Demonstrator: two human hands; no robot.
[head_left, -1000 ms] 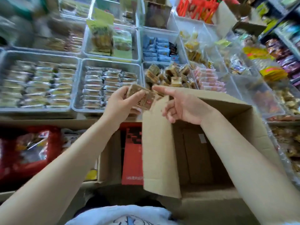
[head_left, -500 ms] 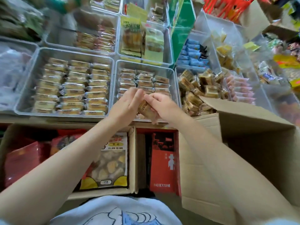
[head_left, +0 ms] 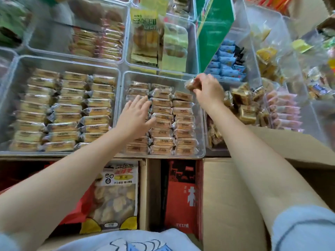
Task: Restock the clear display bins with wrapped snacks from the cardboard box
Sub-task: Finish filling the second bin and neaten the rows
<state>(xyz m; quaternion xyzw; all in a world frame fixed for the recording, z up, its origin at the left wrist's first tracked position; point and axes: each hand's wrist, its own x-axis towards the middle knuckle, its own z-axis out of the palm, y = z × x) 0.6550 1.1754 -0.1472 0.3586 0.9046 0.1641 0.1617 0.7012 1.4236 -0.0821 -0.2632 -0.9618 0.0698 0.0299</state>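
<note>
A person's right hand point(head_left: 208, 90) pinched a brown wrapped snack point(head_left: 193, 84) over the far right corner of a clear display bin point(head_left: 200, 127); the left hand point(head_left: 135, 116), fingers spread, rested on its rows. The cardboard box point(head_left: 282, 142) sat near right. Wrapper print was blurred; a red carton point(head_left: 181, 196) read "17".

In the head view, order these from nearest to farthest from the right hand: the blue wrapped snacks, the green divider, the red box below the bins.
From the right hand:
1. Blue wrapped snacks, just up and right.
2. Green divider, farther up.
3. Red box, far below, near the body.
</note>
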